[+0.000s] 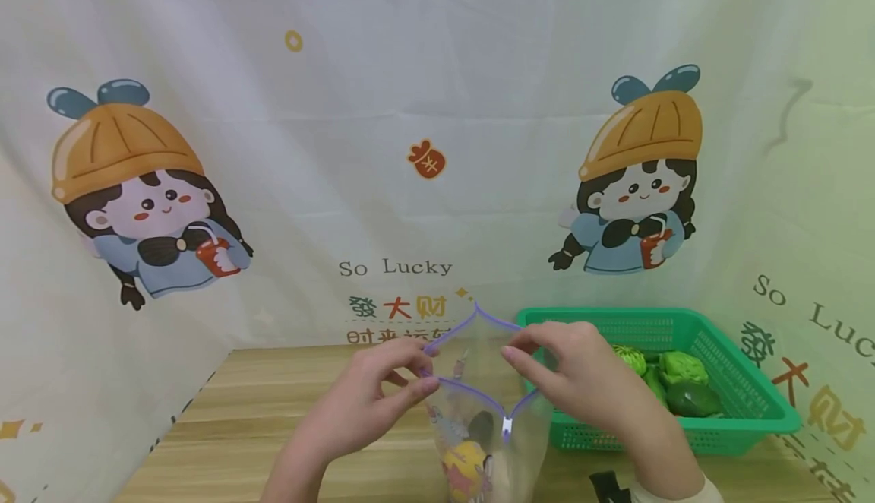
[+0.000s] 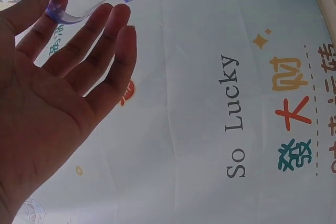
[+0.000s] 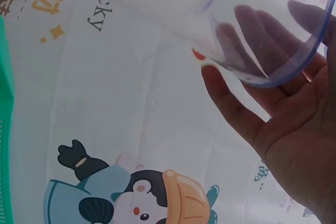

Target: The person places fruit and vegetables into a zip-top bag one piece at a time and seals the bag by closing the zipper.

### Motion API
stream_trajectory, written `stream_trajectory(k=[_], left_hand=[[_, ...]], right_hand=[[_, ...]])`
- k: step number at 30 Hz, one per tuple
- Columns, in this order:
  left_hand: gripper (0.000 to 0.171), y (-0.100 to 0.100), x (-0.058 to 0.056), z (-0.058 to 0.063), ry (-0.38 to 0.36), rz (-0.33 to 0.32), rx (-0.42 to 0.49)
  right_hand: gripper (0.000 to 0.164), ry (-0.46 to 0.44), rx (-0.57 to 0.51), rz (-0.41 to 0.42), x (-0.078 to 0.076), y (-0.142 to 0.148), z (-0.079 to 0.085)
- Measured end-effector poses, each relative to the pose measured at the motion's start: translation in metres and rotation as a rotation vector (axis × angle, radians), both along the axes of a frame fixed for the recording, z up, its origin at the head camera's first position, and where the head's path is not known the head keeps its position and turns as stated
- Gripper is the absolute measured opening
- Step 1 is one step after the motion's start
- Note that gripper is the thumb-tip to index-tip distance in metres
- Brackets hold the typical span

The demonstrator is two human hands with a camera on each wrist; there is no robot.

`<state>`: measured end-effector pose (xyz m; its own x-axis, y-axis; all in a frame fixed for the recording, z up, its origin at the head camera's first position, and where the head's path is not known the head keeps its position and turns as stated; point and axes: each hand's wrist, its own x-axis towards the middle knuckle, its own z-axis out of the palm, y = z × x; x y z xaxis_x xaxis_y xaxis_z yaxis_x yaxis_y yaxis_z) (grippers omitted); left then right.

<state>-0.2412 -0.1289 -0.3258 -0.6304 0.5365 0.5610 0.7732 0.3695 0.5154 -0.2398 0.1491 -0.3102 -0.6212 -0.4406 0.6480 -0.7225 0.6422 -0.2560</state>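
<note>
A clear zip bag (image 1: 492, 397) with a purple rim stands with its mouth spread wide. A white slider (image 1: 507, 426) sits at the rim's front corner. Low in the bag shows a rounded yellow thing (image 1: 465, 466), behind printed figures. My left hand (image 1: 365, 393) pinches the rim's left side between thumb and index finger, other fingers loosely bent. At the right side my right hand (image 1: 588, 370) holds the rim between thumb and fingers. The right wrist view has the purple rim (image 3: 275, 81) crossing in front of the right fingers (image 3: 252, 30).
Behind and right of the bag, a green plastic basket (image 1: 752, 431) holds several green vegetables (image 1: 683, 368) and a dark green oval one (image 1: 693, 399). A wooden table (image 1: 273, 400) lies beneath. A printed cloth (image 1: 355, 184) hangs behind and at both sides.
</note>
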Motion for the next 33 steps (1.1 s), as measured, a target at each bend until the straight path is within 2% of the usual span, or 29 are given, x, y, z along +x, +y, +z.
stream_trajectory(k=[4, 11, 14, 18, 21, 24, 27, 30, 33], left_hand=[[0.010, -0.001, 0.001, 0.001, -0.001, 0.002, -0.035], [0.019, -0.002, 0.004, 0.002, -0.020, 0.053, -0.063], [0.019, -0.002, 0.004, 0.003, -0.024, 0.055, -0.066], [0.024, 0.000, 0.003, 0.004, -0.032, 0.062, -0.079], [0.028, 0.002, 0.004, 0.003, -0.041, 0.070, -0.094], [0.026, 0.002, 0.005, 0.002, -0.034, 0.074, -0.101], [0.024, 0.001, 0.007, 0.001, -0.016, 0.068, -0.099], [0.027, 0.002, 0.006, 0.001, 0.000, 0.053, -0.093], [0.027, 0.002, 0.006, 0.001, 0.004, 0.052, -0.092]], right_hand=[[0.024, -0.067, -0.001, 0.018, -0.001, 0.003, 0.001], [0.027, -0.085, 0.007, 0.018, -0.002, 0.002, 0.003], [0.024, -0.070, 0.010, 0.027, -0.001, 0.001, 0.004], [0.015, -0.072, -0.047, 0.060, 0.001, 0.005, 0.007], [0.013, -0.069, -0.079, 0.080, -0.005, 0.013, 0.010], [0.014, -0.048, -0.059, 0.082, -0.021, 0.022, 0.019], [0.016, -0.069, -0.026, 0.055, -0.044, 0.031, 0.038], [0.020, -0.155, 0.061, 0.000, -0.073, 0.041, 0.053], [0.020, -0.298, 0.239, -0.046, -0.106, 0.050, 0.054]])
